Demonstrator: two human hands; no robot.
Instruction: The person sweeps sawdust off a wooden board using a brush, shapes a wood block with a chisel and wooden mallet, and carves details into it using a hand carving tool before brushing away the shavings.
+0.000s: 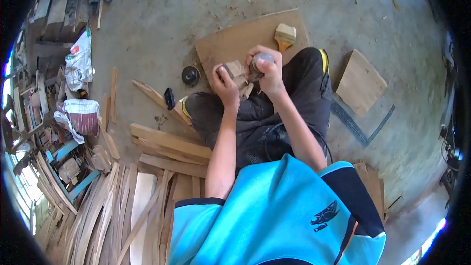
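Wooden block (237, 70) clasped above the bent legs

The block is near the centre of the frame, its left side wrapped by the left hand (226, 86), thumb on top, presumably to keep it from slipping. The right hand (270, 72) is curled round a grey rounded object (263, 60) just beside it; whether the two touch, I cannot tell. Held over the bent legs (306, 76), the block is probably easier to see and brace. A brush (285, 36) lies on the brown board (245, 37) at upper centre, likely for easy reach. The same may explain the black round object (191, 75) left of centre and the angled ruler (364, 139) on the floor, right of centre, with a flat brown piece (362, 83) just above.
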